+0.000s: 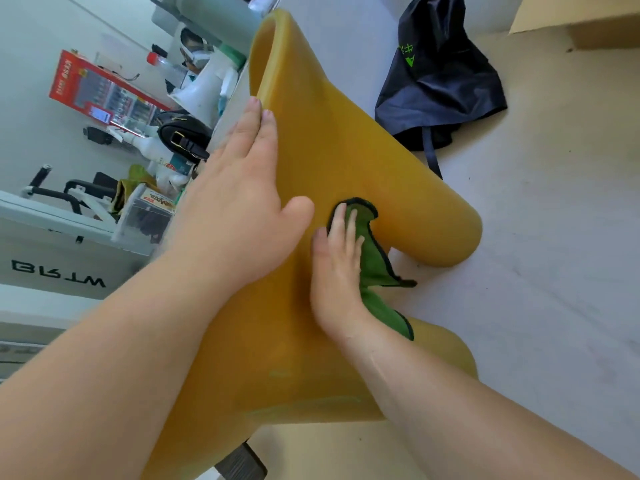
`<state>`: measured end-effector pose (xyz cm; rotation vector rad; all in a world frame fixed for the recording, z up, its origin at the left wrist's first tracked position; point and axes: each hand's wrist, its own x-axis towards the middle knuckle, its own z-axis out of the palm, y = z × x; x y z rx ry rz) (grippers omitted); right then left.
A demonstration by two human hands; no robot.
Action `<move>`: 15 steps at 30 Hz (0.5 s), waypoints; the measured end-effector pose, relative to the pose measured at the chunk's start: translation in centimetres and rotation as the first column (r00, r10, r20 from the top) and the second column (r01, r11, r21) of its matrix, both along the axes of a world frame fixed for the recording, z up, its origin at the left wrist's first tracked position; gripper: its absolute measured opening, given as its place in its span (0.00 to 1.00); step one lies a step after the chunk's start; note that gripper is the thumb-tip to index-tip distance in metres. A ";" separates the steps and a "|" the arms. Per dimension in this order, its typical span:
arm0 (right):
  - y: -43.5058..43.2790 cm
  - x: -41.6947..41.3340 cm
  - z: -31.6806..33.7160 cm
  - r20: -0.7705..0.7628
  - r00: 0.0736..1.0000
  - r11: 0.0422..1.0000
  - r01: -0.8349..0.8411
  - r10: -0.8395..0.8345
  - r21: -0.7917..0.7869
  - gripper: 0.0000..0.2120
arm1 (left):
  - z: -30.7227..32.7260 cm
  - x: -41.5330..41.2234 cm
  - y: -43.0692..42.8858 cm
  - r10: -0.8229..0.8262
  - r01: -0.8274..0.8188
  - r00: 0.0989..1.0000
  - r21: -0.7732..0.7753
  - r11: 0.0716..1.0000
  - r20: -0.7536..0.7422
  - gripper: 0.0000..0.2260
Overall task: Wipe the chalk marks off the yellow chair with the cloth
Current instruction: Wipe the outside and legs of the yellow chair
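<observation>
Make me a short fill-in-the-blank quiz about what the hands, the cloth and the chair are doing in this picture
1. The right hand presses a ____ cloth flat against the chair.
2. The left hand lies flat on the chair, holding ____.
3. The cloth's edge is trimmed in ____.
4. On the floor beyond the chair lies a dark ____ with green print.

Missing words: green; nothing; black; bag

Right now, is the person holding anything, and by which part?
The right hand presses a green cloth flat against the yellow chair, palm on the cloth's middle. The left hand lies open on the chair, steadying it.
</observation>
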<state>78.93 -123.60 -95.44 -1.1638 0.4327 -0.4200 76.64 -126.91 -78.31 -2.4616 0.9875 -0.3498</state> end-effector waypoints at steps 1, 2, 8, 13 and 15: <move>1.1 -0.6 0.4 0.031 0.999 0.996 0.016 -0.013 -0.087 0.41 | 0.3 0.0 0.3 -0.012 0.010 0.999 -0.035 0.999 -0.052 0.38; 1.9 -1.5 0.7 0.082 0.997 0.992 0.020 -0.010 -0.122 0.39 | 0.6 0.0 0.8 -0.031 0.024 0.994 -0.070 0.997 -0.105 0.37; 5.4 -5.3 -3.0 0.231 0.973 0.931 0.078 0.007 -0.357 0.36 | 1.0 -2.6 8.4 -0.163 0.142 0.964 -0.113 0.983 -0.210 0.33; 6.4 -6.1 -9.1 0.122 0.992 0.904 0.033 0.022 -0.427 0.37 | 1.0 -5.7 16.3 -0.190 0.186 0.969 -0.042 0.982 -0.157 0.33; 6.4 -6.6 -11.0 -0.012 1.000 0.937 -0.024 0.022 -0.348 0.38 | 0.9 -6.3 18.5 -0.189 0.185 0.972 -0.036 0.982 -0.138 0.34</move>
